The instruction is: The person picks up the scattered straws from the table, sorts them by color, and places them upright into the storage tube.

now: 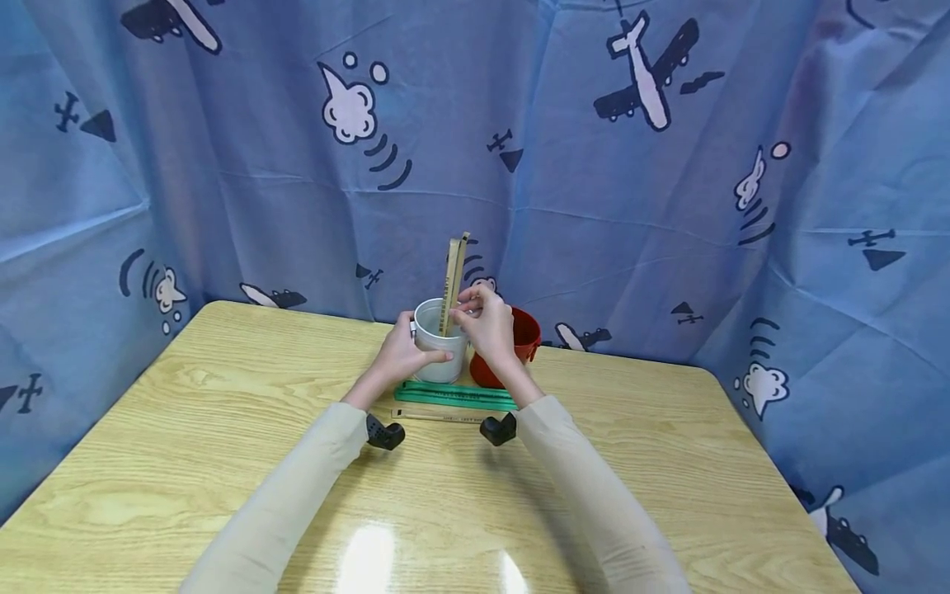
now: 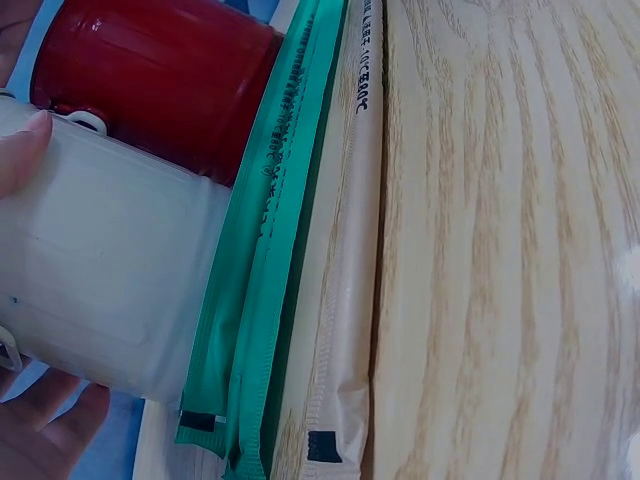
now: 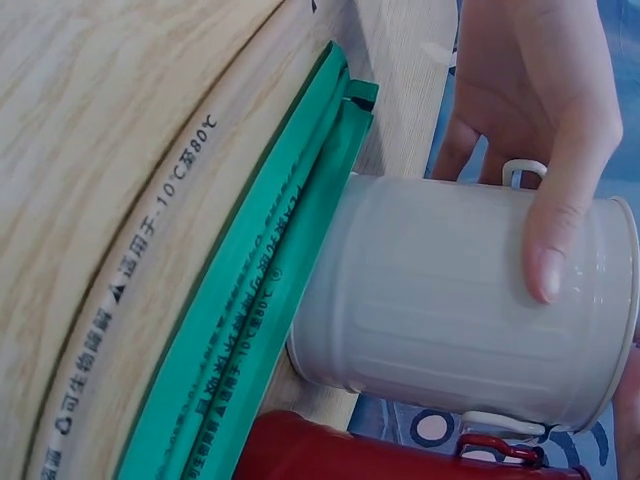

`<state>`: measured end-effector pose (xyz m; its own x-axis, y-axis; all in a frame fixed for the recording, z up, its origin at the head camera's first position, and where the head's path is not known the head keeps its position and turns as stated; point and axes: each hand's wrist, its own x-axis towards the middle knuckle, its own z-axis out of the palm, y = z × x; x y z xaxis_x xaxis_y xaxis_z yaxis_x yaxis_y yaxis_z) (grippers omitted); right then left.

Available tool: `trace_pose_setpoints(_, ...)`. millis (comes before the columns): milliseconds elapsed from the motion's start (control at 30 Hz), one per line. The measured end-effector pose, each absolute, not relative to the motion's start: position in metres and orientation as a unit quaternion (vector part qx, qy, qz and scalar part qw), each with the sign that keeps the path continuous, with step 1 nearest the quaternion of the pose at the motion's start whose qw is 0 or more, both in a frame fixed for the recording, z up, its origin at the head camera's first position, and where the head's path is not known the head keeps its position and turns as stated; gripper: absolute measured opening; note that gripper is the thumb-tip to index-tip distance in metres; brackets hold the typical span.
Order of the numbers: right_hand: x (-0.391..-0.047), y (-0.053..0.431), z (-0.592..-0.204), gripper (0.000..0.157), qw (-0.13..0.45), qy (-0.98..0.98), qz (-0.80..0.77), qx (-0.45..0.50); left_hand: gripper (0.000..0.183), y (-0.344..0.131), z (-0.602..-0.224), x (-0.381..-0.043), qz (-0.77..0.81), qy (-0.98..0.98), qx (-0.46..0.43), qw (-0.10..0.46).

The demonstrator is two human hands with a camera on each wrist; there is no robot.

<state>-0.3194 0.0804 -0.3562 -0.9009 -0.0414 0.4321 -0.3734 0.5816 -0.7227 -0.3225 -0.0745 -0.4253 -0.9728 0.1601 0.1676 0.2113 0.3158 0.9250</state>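
My left hand (image 1: pixel 401 351) grips a white metal bucket (image 1: pixel 438 363), its thumb lying across the front wall, as the right wrist view also shows. Two tan paper-wrapped straws (image 1: pixel 451 276) stand in that bucket, leaning slightly right with their upper ends well above the rim. Over the bucket's right rim, my right hand (image 1: pixel 490 326) pinches a tan straw between thumb and fingers. Two green-wrapped straws (image 2: pixel 270 200) lie side by side in front of the bucket. Nearer to me lies another tan wrapped straw (image 2: pixel 350 280).
A red bucket (image 1: pixel 527 334) stands right of the white one, partly behind my right hand. Everything rests on a wood-grain table (image 1: pixel 297 388). A blue curtain (image 1: pixel 297 190) hangs along the table's back and sides.
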Motion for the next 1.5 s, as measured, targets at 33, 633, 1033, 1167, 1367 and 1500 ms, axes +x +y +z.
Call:
trace_pose_setpoints(33,-0.320,0.080,-0.356,0.020,0.189,-0.869,0.441,0.117,0.090,-0.075,-0.425,-0.323,-0.573,-0.811,-0.115,0.023)
trace_pose_setpoints(633,-0.295,0.086,-0.359,0.024,0.225,-0.870,0.396,0.189,0.091,-0.076,-0.436,-0.312,-0.577,-0.809,-0.110,0.020)
trace_pose_setpoints(1033,-0.274,0.104,-0.366,0.027,0.209,-0.870,0.386,0.227,0.089,-0.075,-0.439,-0.310,-0.581,-0.807,-0.109,0.014)
trace_pose_setpoints(1167,-0.273,0.109,-0.365,0.028,0.207,-0.874,0.370,0.237,0.089,-0.073,-0.435,-0.315,-0.584,-0.803,-0.114,0.022)
trace_pose_setpoints(1367,-0.268,0.115,-0.366,0.028,0.177,-0.885,0.354,0.246,0.090,-0.073,-0.430,-0.319,-0.578,-0.808,-0.114,0.027)
trace_pose_setpoints(1500,-0.265,0.118,-0.369,0.029,0.154,-0.886,0.358,0.252,0.092,-0.075,-0.427,-0.321,-0.577,-0.808,-0.115,0.027)
